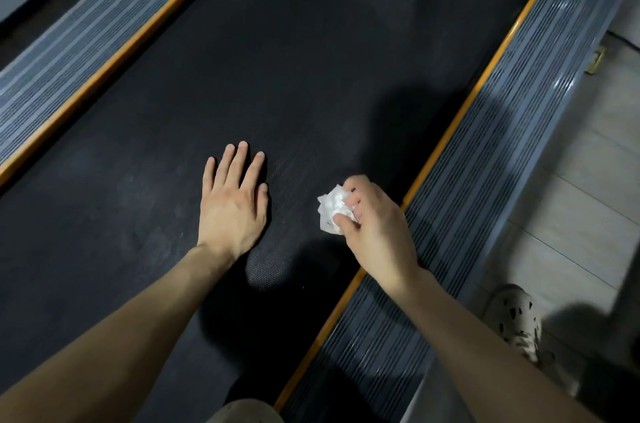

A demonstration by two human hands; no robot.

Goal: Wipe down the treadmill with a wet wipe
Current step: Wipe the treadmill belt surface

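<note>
wipe: a crumpled white wet wipe (333, 211) is gripped in the curled fingers of the right hand (375, 226), near the belt's right edge.
belt: the black textured treadmill belt (277, 76) is pressed by the flat, straight-fingered left hand (233, 204).
edges: the belt is flanked by orange-trimmed grey ribbed side rails (485, 152).

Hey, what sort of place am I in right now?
Likely a gym or home workout room: a treadmill's black running belt fills the view, flanked by ribbed grey side rails with orange edging, standing on a pale tiled floor.
</note>
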